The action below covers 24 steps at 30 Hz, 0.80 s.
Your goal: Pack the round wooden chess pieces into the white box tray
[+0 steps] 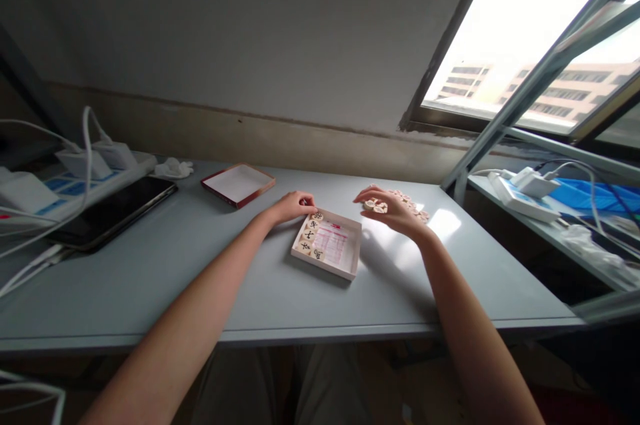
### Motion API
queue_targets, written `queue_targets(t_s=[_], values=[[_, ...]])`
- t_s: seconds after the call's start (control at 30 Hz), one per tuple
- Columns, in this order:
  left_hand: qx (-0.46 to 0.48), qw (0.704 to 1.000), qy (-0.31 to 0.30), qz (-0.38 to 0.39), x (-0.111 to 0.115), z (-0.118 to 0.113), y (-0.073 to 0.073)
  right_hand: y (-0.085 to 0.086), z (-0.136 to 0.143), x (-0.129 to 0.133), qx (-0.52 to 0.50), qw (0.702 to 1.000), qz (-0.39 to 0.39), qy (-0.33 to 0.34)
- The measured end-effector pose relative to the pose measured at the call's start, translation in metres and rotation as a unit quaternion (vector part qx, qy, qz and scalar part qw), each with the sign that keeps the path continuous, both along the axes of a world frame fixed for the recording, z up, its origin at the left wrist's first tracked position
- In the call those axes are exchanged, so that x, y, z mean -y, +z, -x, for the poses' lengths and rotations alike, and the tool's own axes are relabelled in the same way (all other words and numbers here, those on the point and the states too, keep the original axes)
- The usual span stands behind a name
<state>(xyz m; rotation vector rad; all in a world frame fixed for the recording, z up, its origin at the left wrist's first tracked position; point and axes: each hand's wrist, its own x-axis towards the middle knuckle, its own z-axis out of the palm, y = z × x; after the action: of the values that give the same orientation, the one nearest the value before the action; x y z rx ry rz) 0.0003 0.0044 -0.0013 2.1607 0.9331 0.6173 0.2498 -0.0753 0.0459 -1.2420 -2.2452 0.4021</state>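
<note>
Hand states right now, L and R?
Left hand: fingers bent at the open box's far-left corner; can't tell if gripping.
Right hand: closed on xiangqi pieces, count unclear.

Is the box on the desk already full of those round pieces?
No, the round pieces line only the box's left side and near-left corner.

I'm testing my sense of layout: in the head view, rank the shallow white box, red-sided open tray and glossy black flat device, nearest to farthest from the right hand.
From the right hand:
1. White box, just left
2. Red-sided tray, farther left, near the wall
3. Black device, far left
</note>
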Motion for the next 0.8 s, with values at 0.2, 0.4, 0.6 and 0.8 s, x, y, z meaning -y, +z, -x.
queue_targets(t_s=[0.2,0.4,0.6,0.8], values=[[0.001,1.000,0.002,-0.003,0.002,0.000,0.003,-0.001,0.059,0.018,0.038,0.976,0.124,0.173],[0.005,1.000,0.001,0.006,0.001,-0.001,0.004,-0.011,0.070,0.020,0.086,0.974,0.083,0.192],[0.004,1.000,-0.001,-0.003,0.001,-0.001,0.003,-0.012,0.072,0.018,0.099,0.972,0.061,0.202],[0.000,1.000,-0.007,-0.004,-0.001,0.000,0.001,0.002,0.045,0.016,0.080,0.991,0.047,0.099]])
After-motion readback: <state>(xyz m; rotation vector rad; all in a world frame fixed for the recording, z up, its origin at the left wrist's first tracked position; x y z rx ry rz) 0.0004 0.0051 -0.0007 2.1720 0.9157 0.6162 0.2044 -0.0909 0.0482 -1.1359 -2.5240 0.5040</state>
